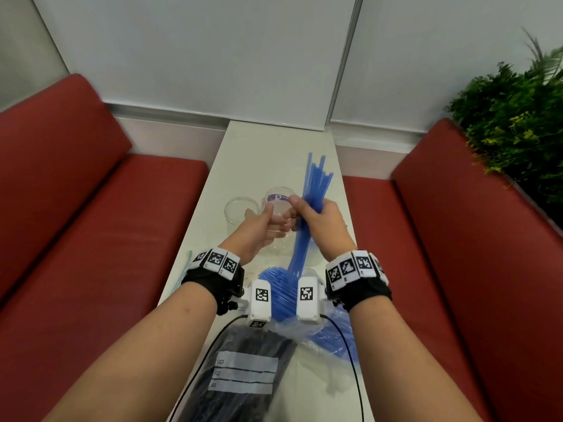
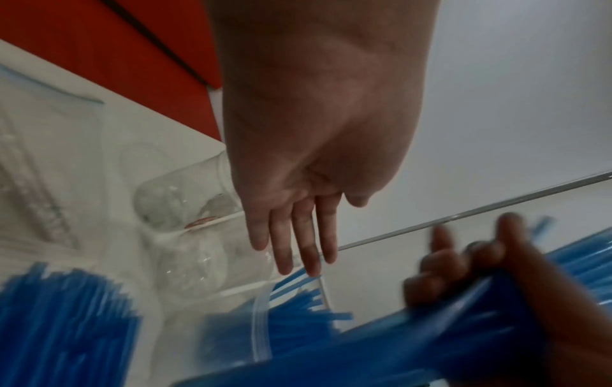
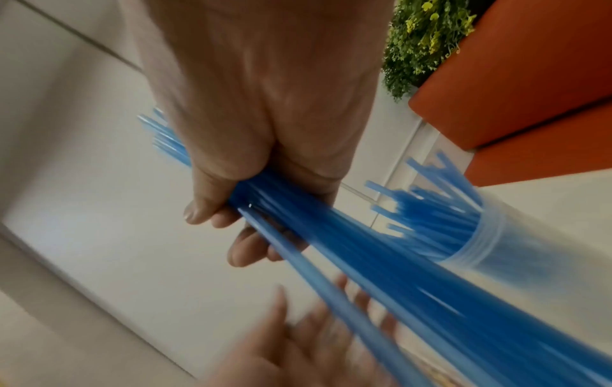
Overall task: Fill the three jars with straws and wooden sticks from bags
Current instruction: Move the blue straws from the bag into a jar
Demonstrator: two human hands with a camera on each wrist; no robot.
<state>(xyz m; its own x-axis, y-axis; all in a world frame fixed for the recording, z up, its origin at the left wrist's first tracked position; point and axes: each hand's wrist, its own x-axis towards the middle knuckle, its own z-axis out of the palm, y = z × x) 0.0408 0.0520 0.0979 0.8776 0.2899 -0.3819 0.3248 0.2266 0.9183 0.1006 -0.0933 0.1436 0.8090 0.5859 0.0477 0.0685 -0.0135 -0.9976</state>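
While the right hand [image 1: 323, 219] is clenched tight around a bunch of blue straws [image 1: 315, 181], gripping it near the middle so the tips fan out above the fist, the left hand [image 1: 262, 226] sits right beside it with fingers straight and relaxed, holding nothing, in front of a clear jar [image 1: 278, 197] with a purple label. 1 more empty jar [image 1: 240, 208] stands just left of that. Nearer the body on the white table [image 1: 268, 147], a jar stuffed with blue straws [image 3: 463, 230], a clear bag of blue straws [image 1: 332, 336] and a bag of black straws [image 1: 240, 376].
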